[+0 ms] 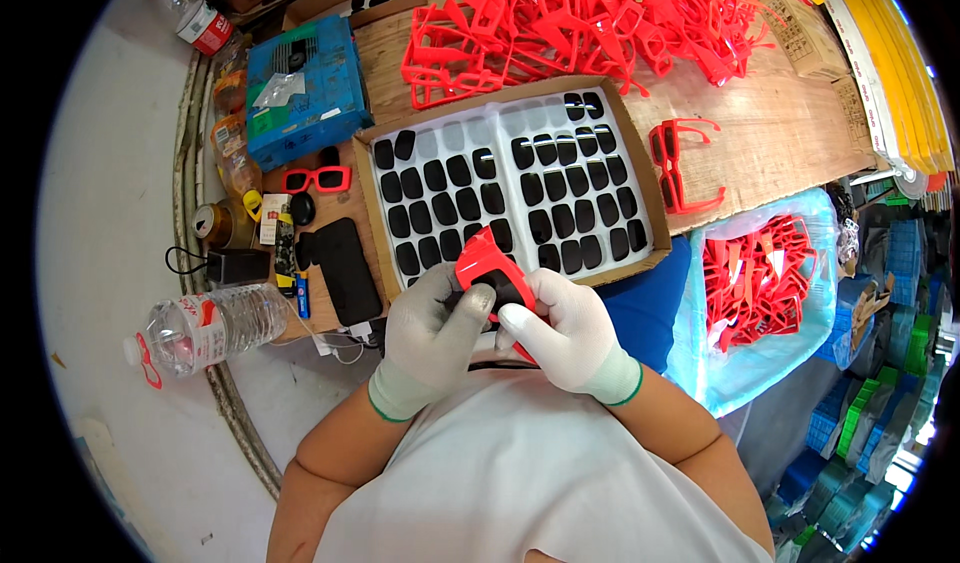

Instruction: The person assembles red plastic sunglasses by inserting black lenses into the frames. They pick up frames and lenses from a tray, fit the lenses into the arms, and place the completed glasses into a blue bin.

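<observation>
A red sunglasses frame (483,257) with a dark lens (506,290) is held between both my hands, close to my chest. My left hand (432,328), in a grey-smudged white glove, closes on its left side with the thumb on the dark lens. Gloved in white with a green cuff edge, my right hand (572,335) grips the other side, thumb pressed near the lens. Just beyond my hands lies a shallow cardboard box (655,225) with rows of dark lenses (463,203) on a white tray. Some fingers are hidden behind the frame.
Many red frames (560,23) are heaped at the back. Red glasses (680,166) lie right of the box; a blue-lined bin (722,378) holds more. On the left are a blue box (305,93), a phone (345,271), red sunglasses (316,179) and a plastic bottle (240,321).
</observation>
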A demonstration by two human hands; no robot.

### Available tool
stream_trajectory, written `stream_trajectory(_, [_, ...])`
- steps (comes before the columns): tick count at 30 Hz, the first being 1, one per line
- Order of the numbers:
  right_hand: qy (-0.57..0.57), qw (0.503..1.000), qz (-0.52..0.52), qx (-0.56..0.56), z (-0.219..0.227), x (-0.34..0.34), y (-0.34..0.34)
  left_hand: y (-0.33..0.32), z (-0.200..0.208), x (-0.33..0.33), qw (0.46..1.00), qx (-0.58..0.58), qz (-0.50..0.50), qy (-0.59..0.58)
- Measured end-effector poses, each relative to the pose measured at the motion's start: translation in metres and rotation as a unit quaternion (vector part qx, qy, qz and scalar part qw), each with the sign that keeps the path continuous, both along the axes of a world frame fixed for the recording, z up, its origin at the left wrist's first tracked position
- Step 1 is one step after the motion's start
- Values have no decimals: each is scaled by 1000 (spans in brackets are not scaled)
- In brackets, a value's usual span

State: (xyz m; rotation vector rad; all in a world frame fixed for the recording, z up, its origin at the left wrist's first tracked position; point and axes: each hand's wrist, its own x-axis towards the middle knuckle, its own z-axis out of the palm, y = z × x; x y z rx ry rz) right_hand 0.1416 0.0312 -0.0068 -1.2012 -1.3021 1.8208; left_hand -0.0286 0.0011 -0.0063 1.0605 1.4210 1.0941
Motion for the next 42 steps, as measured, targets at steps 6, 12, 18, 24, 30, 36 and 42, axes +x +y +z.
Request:
stream_trajectory(6, [-119,983,24,139,4,0,-4,-1,11,6,983,54,-13,175])
stream_trajectory(12, [-110,970,94,194,37,9,14,-3,29,6,985,101,8,137])
stream_trajectory(18, [47,891,424,157,57,47,25,-25,57,-15,969,-88,19,-231])
stream_trajectory(24, [140,909,373,118,44,12,12,-20,51,-38,979,-53,6,-195])
stream_trajectory(30, [174,923,341,-25,32,4,23,24,63,-57,981,-40,-164,-92])
stream_trajectory(36, [20,909,388,147,13,54,44,12,-15,-7,984,16,-115,-135])
stream_trajectory(42, [-81,937,251,227,-16,52,31,15,-34,9,988,26,-57,-140])
